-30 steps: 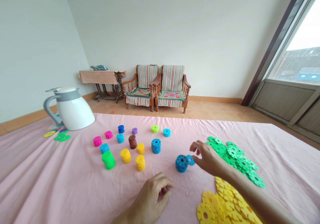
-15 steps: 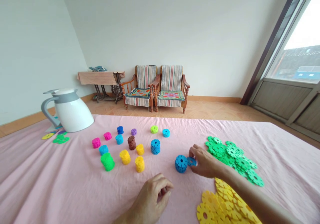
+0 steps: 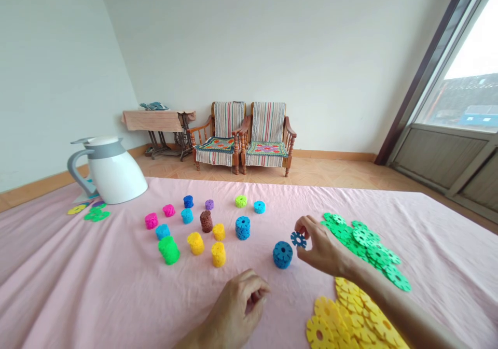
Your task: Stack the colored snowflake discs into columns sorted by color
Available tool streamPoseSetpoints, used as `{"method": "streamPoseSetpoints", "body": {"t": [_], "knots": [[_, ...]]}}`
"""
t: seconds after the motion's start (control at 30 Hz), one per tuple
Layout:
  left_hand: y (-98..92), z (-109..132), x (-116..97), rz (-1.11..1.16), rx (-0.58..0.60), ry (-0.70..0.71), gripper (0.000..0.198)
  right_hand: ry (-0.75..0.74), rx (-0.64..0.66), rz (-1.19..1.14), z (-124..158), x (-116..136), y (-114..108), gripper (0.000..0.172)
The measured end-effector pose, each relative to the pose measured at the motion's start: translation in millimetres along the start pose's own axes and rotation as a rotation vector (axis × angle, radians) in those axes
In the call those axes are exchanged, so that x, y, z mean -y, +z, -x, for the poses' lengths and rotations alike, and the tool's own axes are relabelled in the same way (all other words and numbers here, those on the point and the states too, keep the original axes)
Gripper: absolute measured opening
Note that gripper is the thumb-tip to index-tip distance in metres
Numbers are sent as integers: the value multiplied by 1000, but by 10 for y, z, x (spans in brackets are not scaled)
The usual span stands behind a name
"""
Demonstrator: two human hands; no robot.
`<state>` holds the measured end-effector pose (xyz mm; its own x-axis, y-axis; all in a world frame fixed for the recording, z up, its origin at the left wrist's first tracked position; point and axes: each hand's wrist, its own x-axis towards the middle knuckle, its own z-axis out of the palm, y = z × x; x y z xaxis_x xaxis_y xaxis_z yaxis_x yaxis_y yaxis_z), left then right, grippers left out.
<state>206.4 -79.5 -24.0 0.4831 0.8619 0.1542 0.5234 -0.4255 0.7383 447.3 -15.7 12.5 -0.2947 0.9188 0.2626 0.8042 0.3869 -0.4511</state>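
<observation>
Between thumb and fingers, my right hand (image 3: 319, 245) pinches a blue notched disc (image 3: 298, 239), tilted up off the cloth. Just left of it stands a stack of blue discs (image 3: 282, 255). My left hand (image 3: 241, 299) rests on the cloth with curled fingers, and nothing shows in them. Farther back is another blue stack (image 3: 243, 228). To its left are yellow stacks (image 3: 218, 254), a brown stack (image 3: 206, 221) and a green stack (image 3: 168, 250). A loose pile of green discs (image 3: 365, 240) lies beyond my right wrist, and yellow discs (image 3: 350, 318) spread below that forearm.
A white and grey jug (image 3: 119, 175) stands at the left of the pink cloth (image 3: 97, 276). Beside it lie a few loose green discs (image 3: 96, 214). Small pink, purple, lime and light-blue stacks (image 3: 259, 207) dot the back. Two wooden armchairs (image 3: 268, 131) stand beyond the table.
My right hand has raised the blue disc slightly and tilted it from nearly flat to upright beside the stack. My left hand stays in place. The view has shifted slightly.
</observation>
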Motion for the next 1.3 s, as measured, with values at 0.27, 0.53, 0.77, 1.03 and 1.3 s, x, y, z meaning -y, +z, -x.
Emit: {"method": "streamPoseSetpoints", "body": {"t": [0.27,0.53,0.77,1.03,1.3], "knots": [[-15,-19,-30,23,16,-5,23,-103,84,-45,19,365,54,26],[-4,-8,-9,24,-2,-1,23,-52,-31,-55,74,142,26,22],[63,-65,-11,-24,-148,-47,20,-18,37,-87,334,-157,204,32],[-5,-440,-100,-328,-126,-50,24,61,117,26,241,11,225,34],[29,-611,-123,-349,-79,21,30,37,120,65,158,25,304,29]]}}
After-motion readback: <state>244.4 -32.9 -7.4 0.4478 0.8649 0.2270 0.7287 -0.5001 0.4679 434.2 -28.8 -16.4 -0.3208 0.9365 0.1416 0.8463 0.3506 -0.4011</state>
